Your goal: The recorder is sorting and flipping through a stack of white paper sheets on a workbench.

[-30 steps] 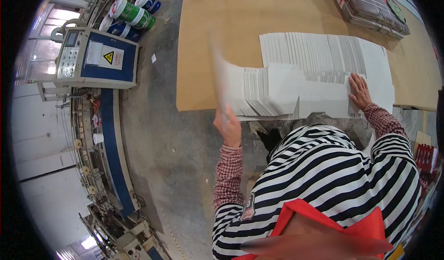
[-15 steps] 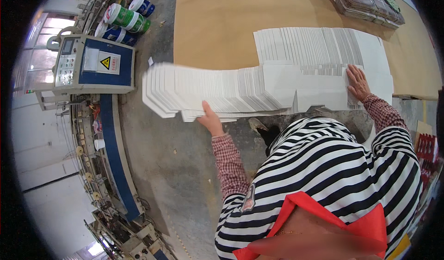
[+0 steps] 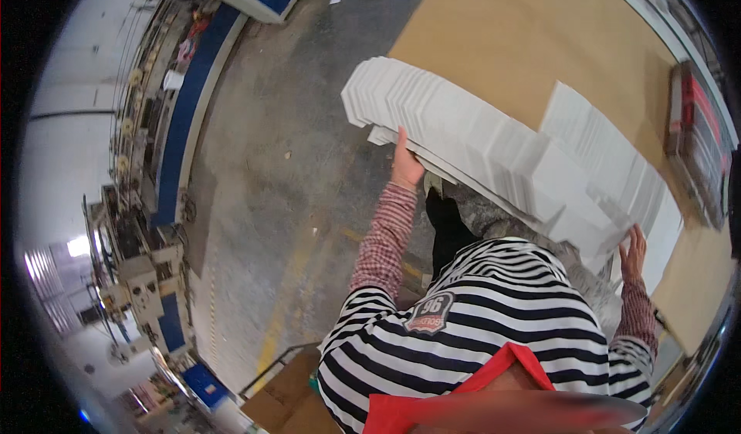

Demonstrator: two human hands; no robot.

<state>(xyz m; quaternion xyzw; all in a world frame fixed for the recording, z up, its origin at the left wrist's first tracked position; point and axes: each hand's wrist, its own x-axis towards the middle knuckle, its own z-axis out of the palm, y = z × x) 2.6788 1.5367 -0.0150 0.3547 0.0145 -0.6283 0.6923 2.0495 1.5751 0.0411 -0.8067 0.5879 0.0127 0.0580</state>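
Observation:
A long fanned row of flat white cardboard blanks (image 3: 463,113) lies overlapped along the near edge of a brown-covered table (image 3: 494,40); its left end juts past the table's edge. At the near side of that end, my left hand (image 3: 407,162) grips the blanks, thumb on top and the other fingers hidden underneath. My right hand (image 3: 633,255) is at the right end of the row, fingers stretched out and apart, against or just beside the blanks' edge. Behind it, a second fanned batch of white blanks (image 3: 610,137) overlaps the first. Motion blurs the middle of the row.
On the table's far right lies a wrapped, dark and red bundle (image 3: 695,144). A machine with a long blue side panel (image 3: 197,110) runs along the left, across a grey concrete floor (image 3: 262,156). Brown cardboard (image 3: 293,399) stands low behind my left side.
The view has swung round, so the table now slants down to the right. My right hand no longer lies flat on the blanks; its fingers point up at their edge. My left hand keeps its grip.

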